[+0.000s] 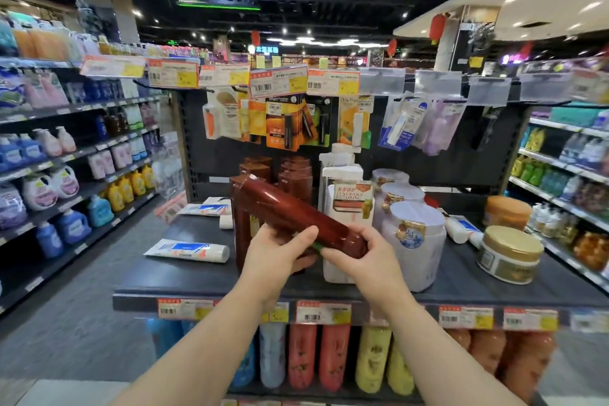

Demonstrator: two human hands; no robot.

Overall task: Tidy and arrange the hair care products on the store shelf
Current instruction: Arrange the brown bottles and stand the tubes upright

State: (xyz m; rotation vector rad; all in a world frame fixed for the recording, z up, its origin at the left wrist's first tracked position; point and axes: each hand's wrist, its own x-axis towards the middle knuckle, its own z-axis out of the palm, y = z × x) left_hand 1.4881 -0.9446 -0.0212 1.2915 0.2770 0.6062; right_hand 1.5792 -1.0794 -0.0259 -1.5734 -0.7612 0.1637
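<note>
Far left on the dark shelf [197, 277] I see a white tube [188, 250] lying flat, with another white tube [206, 208] lying further back. Just right of them stands a cluster of brown bottles [260, 171], upright in rows toward the back panel.

My left hand [276, 254] comes up from below, its grip curled around the lower middle of a red-brown bottle [296, 211], thumb across the front. That bottle is held above the shelf, tilted, its top pointing up and left over the brown cluster and its base down to the right. My right hand [359, 255] wraps its grip around that base end, fingers curled over it.

Behind my right hand stands a white boxed bottle [349, 204] with a red-lettered label, and beside it a row of pale lavender jars [415, 237] with white lids running front to back. Further right, a gold-lidded jar [510, 254] sits near the shelf front, with an orange jar [507, 211] behind it. Price tags [323, 311] line the shelf edge.
</note>
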